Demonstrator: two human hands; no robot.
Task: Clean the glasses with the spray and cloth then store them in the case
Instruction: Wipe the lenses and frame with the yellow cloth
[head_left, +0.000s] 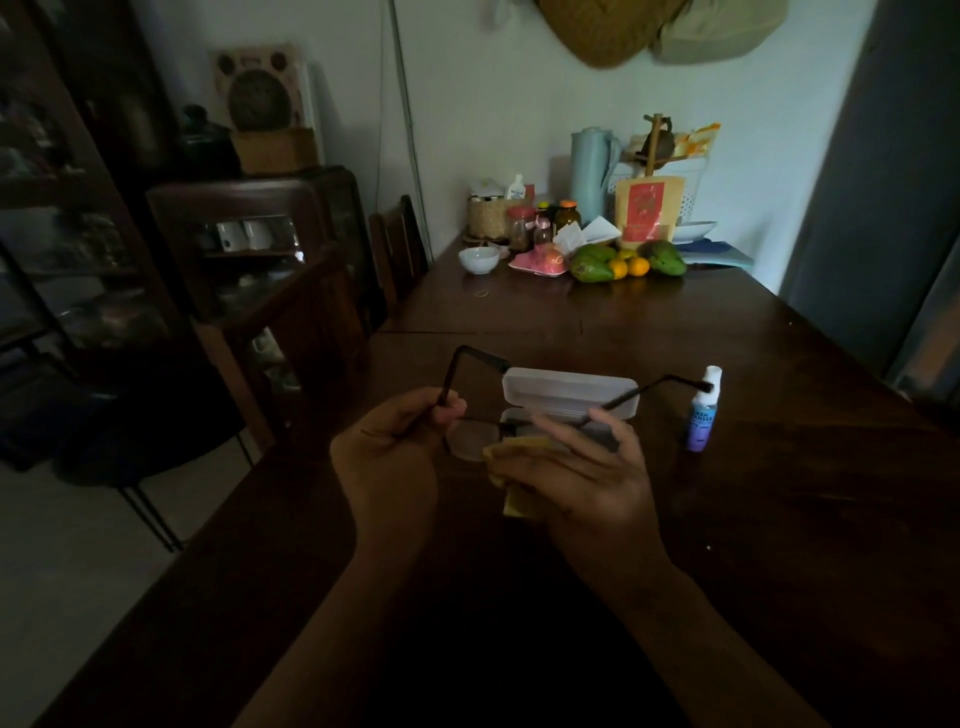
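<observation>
Head view: left hand (395, 447) pinches one arm of the glasses (466, 440), held above mid-bench (779, 519). Right hand (582, 478) holds yellow cloth (517, 446) on a lens. Open case (566, 395) just behind, spray (704, 415) beside it toward the right edge.

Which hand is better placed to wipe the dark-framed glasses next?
The right hand: it holds the yellow cloth at a lens of the dark-framed glasses; the left hand only grips their frame.

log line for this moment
step: wiping | left hand: grips glasses | right hand: pinches cloth on glasses | case: open | spray: upright
</observation>
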